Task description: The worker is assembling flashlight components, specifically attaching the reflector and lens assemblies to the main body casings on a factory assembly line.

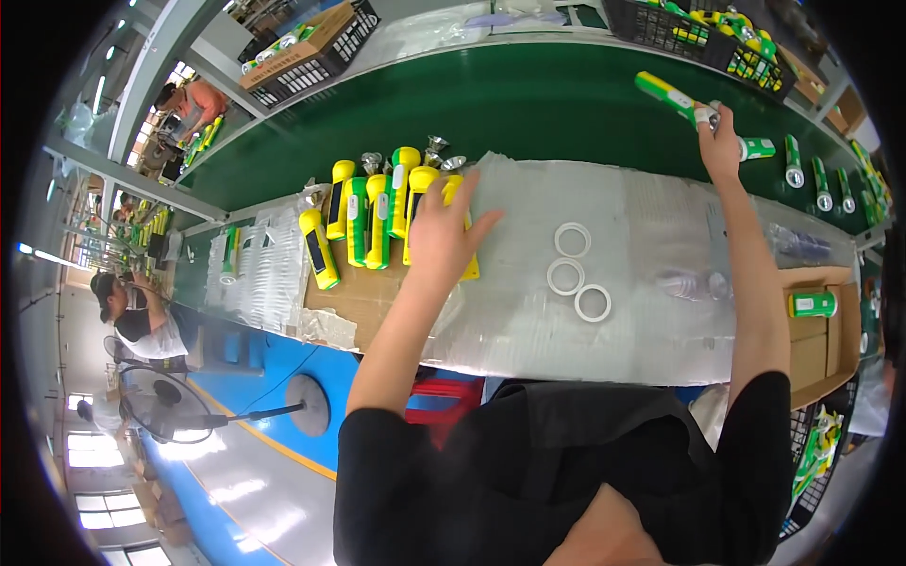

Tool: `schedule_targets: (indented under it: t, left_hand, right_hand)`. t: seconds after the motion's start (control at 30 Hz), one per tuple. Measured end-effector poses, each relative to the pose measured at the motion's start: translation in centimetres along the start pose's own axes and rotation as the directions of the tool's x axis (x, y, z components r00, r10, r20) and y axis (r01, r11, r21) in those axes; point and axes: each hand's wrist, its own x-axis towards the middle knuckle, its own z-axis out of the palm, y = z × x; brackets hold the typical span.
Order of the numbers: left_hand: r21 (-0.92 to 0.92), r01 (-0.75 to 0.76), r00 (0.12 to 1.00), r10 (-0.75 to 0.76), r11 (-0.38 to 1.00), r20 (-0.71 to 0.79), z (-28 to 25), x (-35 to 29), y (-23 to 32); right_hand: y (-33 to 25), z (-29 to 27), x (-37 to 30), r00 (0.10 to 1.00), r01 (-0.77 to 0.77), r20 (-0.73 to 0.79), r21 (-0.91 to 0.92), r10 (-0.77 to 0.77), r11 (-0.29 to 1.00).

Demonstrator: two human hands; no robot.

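My left hand (442, 236) lies over the right end of a group of yellow and green flashlights (378, 222), thumb and fingers spread; whether it presses on the ones beneath is hidden. Several silver reflector cups (371, 162) sit at the far ends of that group. Out to the far right, my right hand (719, 143) is closed around the silver head end of a green and yellow flashlight (668, 94), whose body points away to the left. Another green flashlight (758, 148) lies just beside that hand. Three white rings (593, 303) rest on the plastic-covered bench between my arms.
A green conveyor belt (547, 104) runs beyond the bench, with more flashlights (794, 162) at right. Black crates (703, 36) of parts stand behind it. An open cardboard box (823, 366) holds a green piece at right. A standing fan (170, 406) and co-workers (146, 316) are at left.
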Motion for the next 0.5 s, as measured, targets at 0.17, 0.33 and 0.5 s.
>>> schedule_targets:
  t: [0.17, 0.33, 0.5]
  left_hand:
    - [-0.028, 0.204, 0.949, -0.19, 0.979, 0.25, -0.9, -3.5, -0.5]
    - [-0.444, 0.151, 0.988, -0.117, 0.883, 0.104, 0.9, -3.2, 0.1]
    - [-0.77, 0.083, 0.981, 0.083, 0.633, 0.173, 0.5, -3.0, 8.3]
  right_hand:
    - [3.0, 1.8, 2.1, 0.963, 0.193, 0.268, -0.663, -0.011, 0.723]
    - [-6.6, -0.1, -5.7, 0.832, 0.465, 0.323, 0.04, -0.452, 0.884]
    - [-13.8, -3.9, -16.9, 0.58, -0.595, 0.811, 0.363, 0.071, 0.717]
